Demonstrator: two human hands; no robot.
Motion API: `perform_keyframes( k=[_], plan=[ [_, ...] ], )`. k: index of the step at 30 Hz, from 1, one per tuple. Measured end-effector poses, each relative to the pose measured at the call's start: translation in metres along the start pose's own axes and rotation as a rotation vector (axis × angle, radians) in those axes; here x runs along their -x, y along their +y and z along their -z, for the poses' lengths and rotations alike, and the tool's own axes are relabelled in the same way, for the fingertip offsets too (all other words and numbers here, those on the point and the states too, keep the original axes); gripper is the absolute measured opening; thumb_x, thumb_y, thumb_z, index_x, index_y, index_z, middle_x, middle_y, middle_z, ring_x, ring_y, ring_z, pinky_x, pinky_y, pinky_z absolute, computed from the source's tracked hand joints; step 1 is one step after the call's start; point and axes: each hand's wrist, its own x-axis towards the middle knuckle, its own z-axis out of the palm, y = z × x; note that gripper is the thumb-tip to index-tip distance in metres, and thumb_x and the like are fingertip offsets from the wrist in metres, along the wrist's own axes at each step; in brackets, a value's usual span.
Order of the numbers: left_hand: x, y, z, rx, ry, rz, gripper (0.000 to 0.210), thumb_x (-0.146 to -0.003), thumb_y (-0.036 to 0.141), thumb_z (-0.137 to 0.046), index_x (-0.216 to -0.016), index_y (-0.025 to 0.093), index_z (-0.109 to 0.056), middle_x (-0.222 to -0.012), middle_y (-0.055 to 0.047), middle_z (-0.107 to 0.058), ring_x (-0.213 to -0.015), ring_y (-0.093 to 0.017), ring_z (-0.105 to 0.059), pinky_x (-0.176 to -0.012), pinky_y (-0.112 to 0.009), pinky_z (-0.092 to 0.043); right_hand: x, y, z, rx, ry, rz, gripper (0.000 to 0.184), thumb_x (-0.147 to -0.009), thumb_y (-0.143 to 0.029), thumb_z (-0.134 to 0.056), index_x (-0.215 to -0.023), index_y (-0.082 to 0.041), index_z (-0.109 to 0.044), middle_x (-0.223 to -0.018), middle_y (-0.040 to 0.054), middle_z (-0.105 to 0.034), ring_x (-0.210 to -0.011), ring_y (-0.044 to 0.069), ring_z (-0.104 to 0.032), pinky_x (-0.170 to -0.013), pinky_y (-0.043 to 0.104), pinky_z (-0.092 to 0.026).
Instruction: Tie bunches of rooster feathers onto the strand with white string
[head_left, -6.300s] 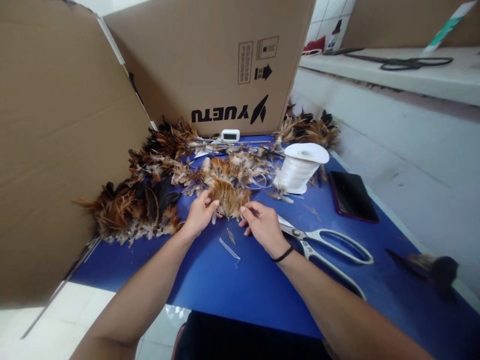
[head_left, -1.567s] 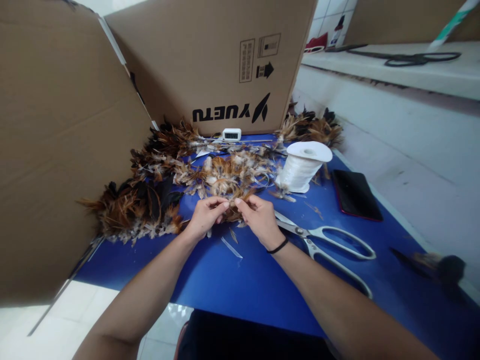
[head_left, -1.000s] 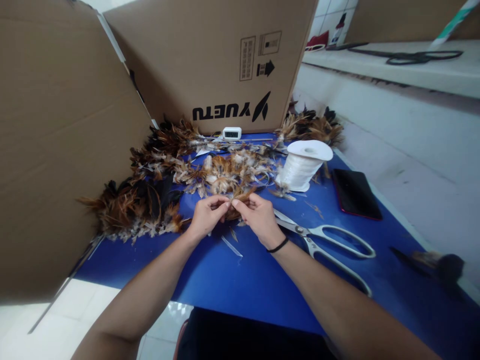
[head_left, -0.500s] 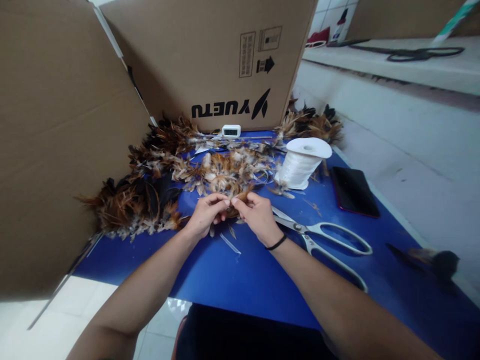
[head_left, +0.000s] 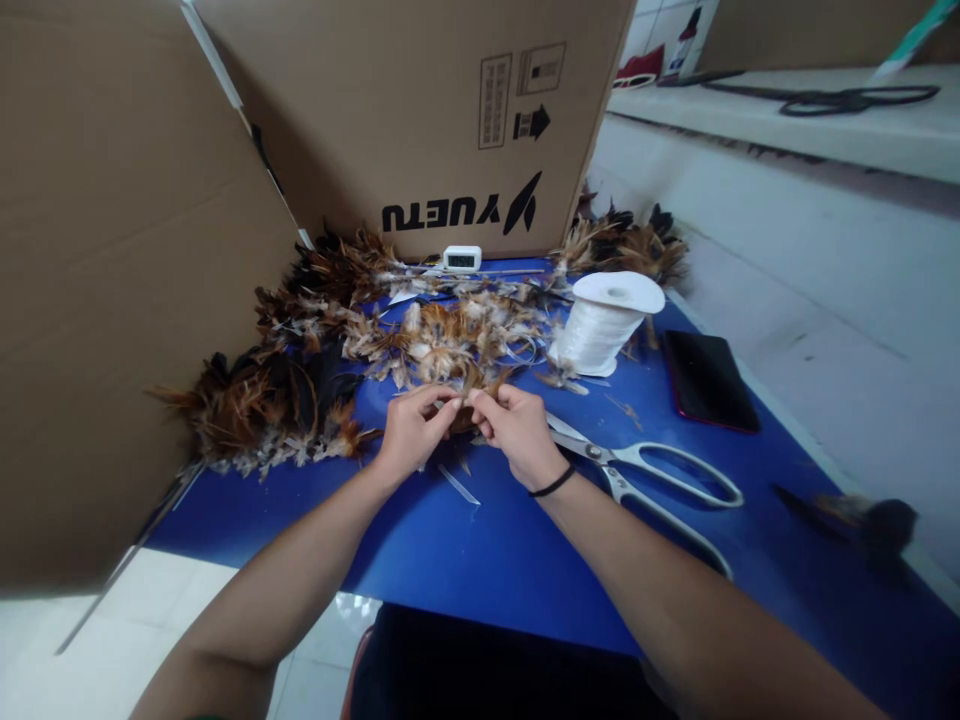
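My left hand and my right hand are nearly touching, each closed in a pinch on brown feathers held low over the table. The quill ends at my fingertips are too small to make out. Just beyond lies a loose heap of tan and brown feathers. A short clear strip rests on the blue table below my hands. Silver scissors lie partly spread beside my right wrist. Past them stands a white spool of ribbon.
Dark and rust feather bunches line the left side beside a cardboard panel. A small white digital clock stands before the cardboard box. At right are a phone and a dark feather piece. Black scissors lie on the ledge.
My fingers have shifted slightly and come closer together on the feathers. The view has tilted a little; everything else on the table stays in place.
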Motion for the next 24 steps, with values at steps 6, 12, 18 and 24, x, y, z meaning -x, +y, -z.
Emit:
perform_keyframes(
  k=[6, 12, 18, 24],
  plan=[
    [0.002, -0.004, 0.002, -0.274, -0.008, -0.292, 0.019, -0.084, 0.027, -0.055, -0.092, 0.022, -0.071, -0.086, -0.007, -0.07, -0.08, -0.018, -0.064, -0.077, -0.03, -0.049, 0.005, -0.006, -0.003, -0.135, -0.003, -0.137, 0.02, -0.064, -0.025, -0.061, -0.051, -0.016, -0.049, -0.041, -0.0051, -0.046, -0.035, 0.004, -0.036, -0.032, 0.016, -0.021],
    [0.004, -0.004, 0.008, -0.372, -0.09, -0.31, 0.02, -0.085, 0.03, -0.052, -0.088, 0.022, -0.071, -0.084, -0.008, -0.068, -0.081, -0.018, -0.063, -0.077, -0.028, -0.048, 0.006, -0.006, -0.004, -0.217, -0.026, -0.216, 0.017, -0.062, -0.025, -0.062, -0.056, -0.016, -0.049, -0.045, -0.0049, -0.05, -0.035, 0.004, -0.038, -0.031, 0.015, -0.017],
    [0.005, 0.004, 0.01, -0.377, -0.119, -0.288, 0.023, -0.085, 0.035, -0.052, -0.092, 0.021, -0.07, -0.078, -0.009, -0.067, -0.08, -0.018, -0.062, -0.071, -0.026, -0.049, 0.005, -0.005, -0.004, -0.198, -0.008, -0.237, 0.02, -0.064, -0.029, -0.064, -0.06, -0.017, -0.05, -0.046, -0.004, -0.052, -0.034, 0.004, -0.039, -0.031, 0.014, -0.017],
    [0.0, 0.001, 0.007, -0.299, 0.003, -0.243, 0.022, -0.085, 0.032, -0.053, -0.084, 0.022, -0.072, -0.078, -0.007, -0.068, -0.076, -0.017, -0.062, -0.073, -0.027, -0.048, 0.003, -0.006, 0.0, -0.183, -0.045, -0.108, 0.028, -0.068, -0.039, -0.063, -0.058, -0.016, -0.052, -0.047, -0.0021, -0.052, -0.037, 0.005, -0.04, -0.032, 0.017, -0.022]
  ],
)
